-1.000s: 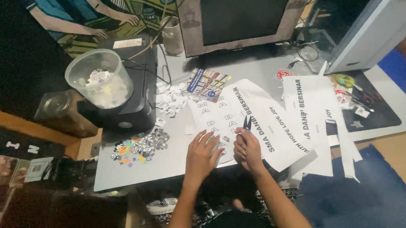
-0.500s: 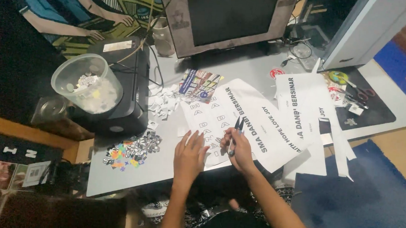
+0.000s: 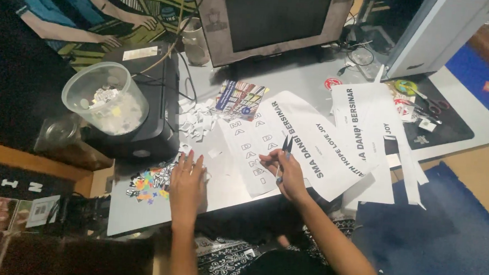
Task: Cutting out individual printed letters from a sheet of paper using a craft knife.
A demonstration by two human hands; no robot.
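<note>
My right hand (image 3: 287, 173) grips small black scissors (image 3: 285, 149), blades pointing away from me, over a white paper sheet (image 3: 249, 149) printed with outlined letters. My left hand (image 3: 186, 182) lies flat on the grey desk (image 3: 225, 189), fingers spread, resting on a small white paper scrap at the sheet's left edge. Several larger printed white sheets (image 3: 322, 136) overlap to the right of the scissors.
A clear plastic tub (image 3: 106, 98) of paper bits stands on a black box (image 3: 142, 121) at the left. White paper cuttings (image 3: 196, 121) and colourful stickers (image 3: 150, 183) lie near my left hand. An old monitor (image 3: 273, 19) stands behind; a blue rug (image 3: 446, 232) lies right.
My left hand has slid left off the lettered sheet onto the bare desk. My right hand with the scissors stays over the sheet. The view has shifted slightly.
</note>
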